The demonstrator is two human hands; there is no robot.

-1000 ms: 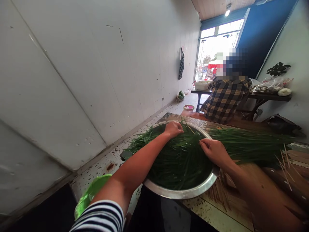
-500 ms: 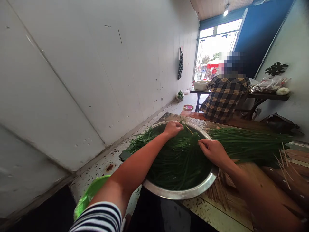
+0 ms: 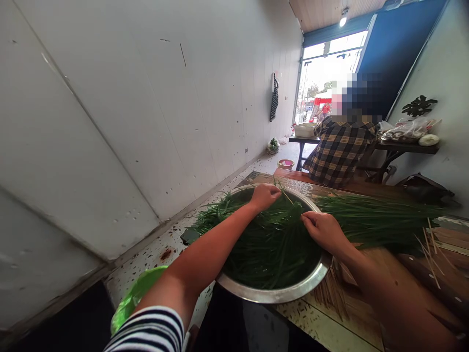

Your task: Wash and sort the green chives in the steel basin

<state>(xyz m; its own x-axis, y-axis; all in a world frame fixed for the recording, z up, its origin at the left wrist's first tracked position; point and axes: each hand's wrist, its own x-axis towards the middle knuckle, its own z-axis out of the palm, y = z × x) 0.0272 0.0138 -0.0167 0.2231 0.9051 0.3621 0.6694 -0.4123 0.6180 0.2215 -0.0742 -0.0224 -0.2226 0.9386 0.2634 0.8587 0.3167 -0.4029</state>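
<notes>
A wide steel basin (image 3: 252, 295) full of long green chives (image 3: 271, 256) is right in front of me. Above it my left hand (image 3: 264, 197) is closed, thumb and fingertips pinched at the upper end of a thin bamboo skewer (image 3: 287, 196). My right hand (image 3: 322, 229) pinches near the skewer's lower end, at the basin's right rim. Chive leaves are bunched around the skewer between both hands. The leaves partly hide the skewer, and exactly what the left fingertips press is hard to see.
More chives (image 3: 381, 217) lie on the wooden table at right, beside loose bamboo skewers (image 3: 331, 293) and a dark-handled knife (image 3: 434, 274). A green-lined bin (image 3: 128, 298) stands lower left. Ahead, a person in a plaid shirt (image 3: 339, 151) sits at another table.
Both hands keep nearly the same place and grip. The left hand has shifted very slightly to the right. The seated person's head has moved a little.
</notes>
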